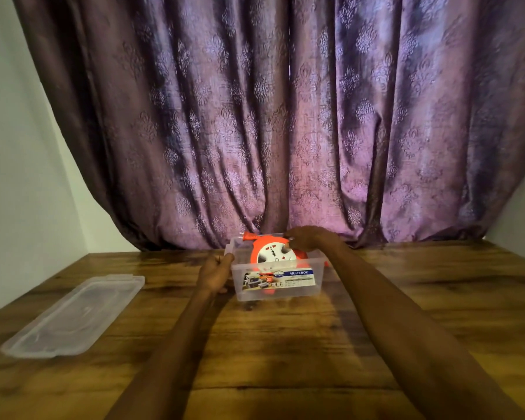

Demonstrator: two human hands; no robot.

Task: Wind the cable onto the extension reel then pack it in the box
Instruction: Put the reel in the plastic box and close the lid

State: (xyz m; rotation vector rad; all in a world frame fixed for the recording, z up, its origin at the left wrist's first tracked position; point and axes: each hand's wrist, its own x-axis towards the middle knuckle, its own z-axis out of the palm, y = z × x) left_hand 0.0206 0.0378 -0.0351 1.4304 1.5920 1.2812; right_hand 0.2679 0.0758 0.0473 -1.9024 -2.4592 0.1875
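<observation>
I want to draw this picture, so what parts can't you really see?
Head view only:
- Lower part of the orange and white extension reel: blurred behind the label and wall of the clear plastic box.
- Small print on that label: too small.
- Right hand fingertips: hidden behind the reel, so the exact grip is unclear.
- Left hand palm: faces away, at the box's left end.
- Clear plastic lid: faint against the wooden table.

R hand (306, 239) grips reel (273, 253) in box (288, 294); L hand (215, 272) holds box's side.

purple curtain (285, 116), wooden table (285, 344), white wall (19, 177)
</observation>
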